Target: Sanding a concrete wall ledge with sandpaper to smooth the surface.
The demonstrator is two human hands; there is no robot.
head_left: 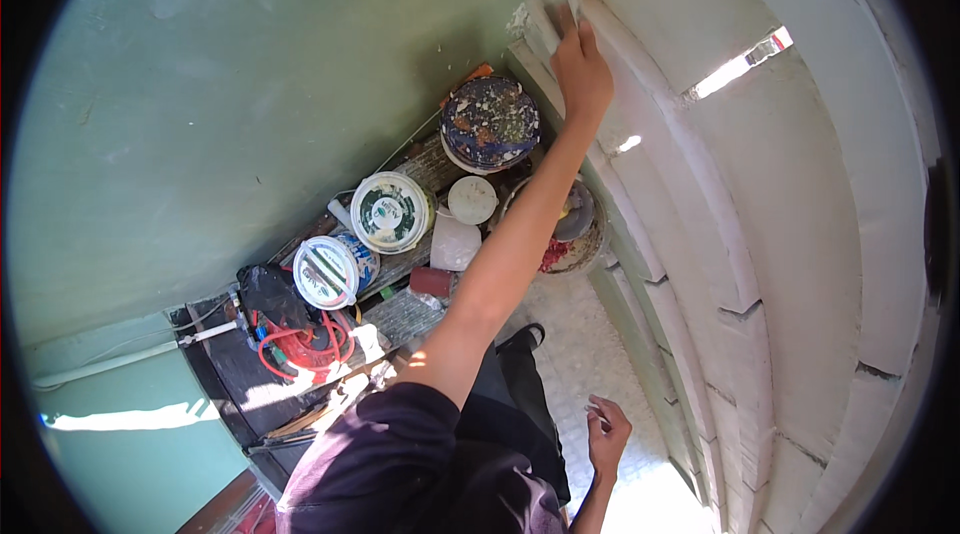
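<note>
My left arm stretches up across the view to the pale stepped wall (690, 134). At the groove between two ledges, my left hand (583, 69) is closed around a small whitish flat piece (573, 0), blurred and too small to name. It is at or very near the ledge's surface near the corner with the green wall. Lower down, my right hand (608, 434) hangs beside my body with fingers curled. Something small and white shows at its fingertips, but I cannot make out what it is.
On a wooden plank (400, 319) stand a paint-splattered dark bucket (490, 124), lidded white tubs (391, 213) and a small white-lidded pot (472, 200). A round basin (575, 249) is partly behind my arm. Red tubing (305, 349) lies near a black bag (272, 294).
</note>
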